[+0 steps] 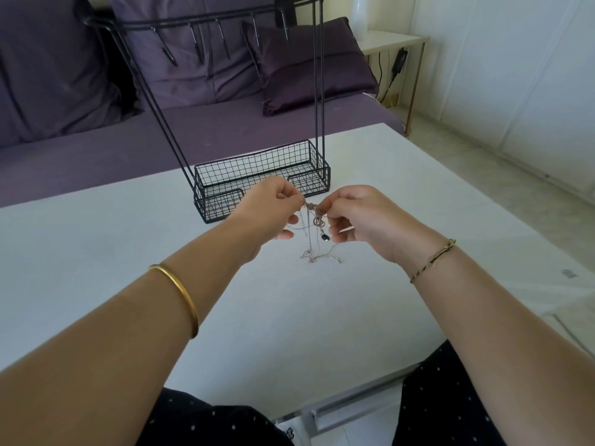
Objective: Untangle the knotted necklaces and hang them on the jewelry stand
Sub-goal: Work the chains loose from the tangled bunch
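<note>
A knot of thin silver necklaces point(311, 208) hangs in the air between my two hands, just in front of the stand. My left hand point(269, 207) pinches the knot's left side; my right hand point(360, 217) pinches its right side. Loose chain ends and a small dark pendant point(324, 237) dangle below, and the lowest chain loops point(318, 257) lie on the white table point(128, 252). The black wire jewelry stand point(257, 185) has a mesh basket base, two tall uprights and a top bar of bare hooks point(222, 40).
A purple sofa point(96, 140) with cushions runs behind the table's far edge. A small white side table point(389, 40) with cables stands at the back right. The table's near edge lies over my lap.
</note>
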Demonstrator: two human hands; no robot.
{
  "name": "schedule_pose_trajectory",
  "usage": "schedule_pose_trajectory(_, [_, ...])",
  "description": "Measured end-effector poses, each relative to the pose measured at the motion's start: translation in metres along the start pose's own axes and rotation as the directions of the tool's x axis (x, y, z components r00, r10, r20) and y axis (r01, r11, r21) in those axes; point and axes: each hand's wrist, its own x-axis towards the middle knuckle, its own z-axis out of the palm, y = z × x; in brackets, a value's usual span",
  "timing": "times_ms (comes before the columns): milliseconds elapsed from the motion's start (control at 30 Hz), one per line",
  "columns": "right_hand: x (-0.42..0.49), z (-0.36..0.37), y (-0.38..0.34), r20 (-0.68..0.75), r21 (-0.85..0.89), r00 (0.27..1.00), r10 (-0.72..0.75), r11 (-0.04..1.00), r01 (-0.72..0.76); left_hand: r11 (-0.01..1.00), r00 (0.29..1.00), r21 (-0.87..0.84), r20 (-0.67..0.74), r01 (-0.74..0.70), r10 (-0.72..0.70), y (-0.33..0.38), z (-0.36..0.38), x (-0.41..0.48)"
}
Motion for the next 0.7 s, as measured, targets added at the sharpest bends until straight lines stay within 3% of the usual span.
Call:
schedule_pose_trajectory(200, [-0.0001, -0.0037, 0.0017, -0.058, -0.046, 0.998, -0.013, 0.999, 0.011, 0.985, 0.996, -0.166, 0.086, 0.044, -0.03, 0.006, 0.0028, -0.0024])
schedule_pose_trajectory(400, [-0.0015, -0.0003, 0.0017, -0.029, 0.007, 0.999, -0.046, 0.999, 0.046, 0.991, 0.992, -0.132, 0.13, 0.01, 0.007, 0.0048, 0.0013, -0.0038])
schedule_pose_trajectory(700, [-0.0036, -0.0016, 0.0021, -0.022, -0.096, 0.991, -0.134, 0.987, 0.131, 0.997, 0.995, -0.081, 0.096, -0.009, 0.017, 0.0011, 0.0002, -0.0014])
